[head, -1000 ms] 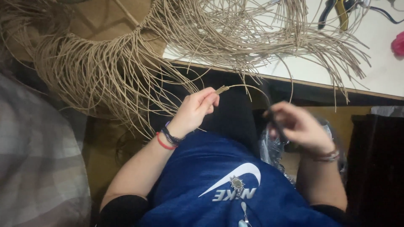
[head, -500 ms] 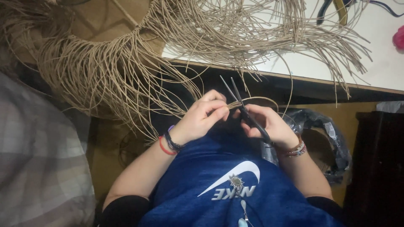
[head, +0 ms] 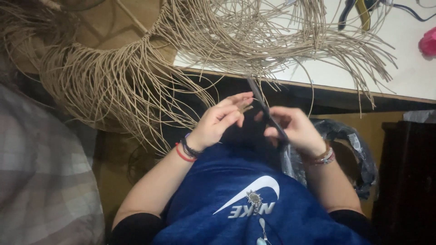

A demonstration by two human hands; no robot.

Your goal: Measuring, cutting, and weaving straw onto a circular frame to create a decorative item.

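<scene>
Hands at work on tan cord, near the table edge.
Left hand [head: 221, 121] pinches a short cord end [head: 247, 108]; right hand [head: 293, 129] grips dark scissors [head: 265, 110], blades pointing far toward the fringe of cords [head: 136, 86] hanging off the white table [head: 408, 72].

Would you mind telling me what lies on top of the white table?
On the white table lie loose tan cords, dark-handled pliers and something pink. The cords cover whatever is beneath them.

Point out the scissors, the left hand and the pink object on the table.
Scissors [head: 265, 111]: head view, on the dark blades.
Left hand [head: 218, 122]: head view, middle of the hand's back.
Pink object [head: 428, 41]: head view, its middle, at the table's right edge.
</scene>
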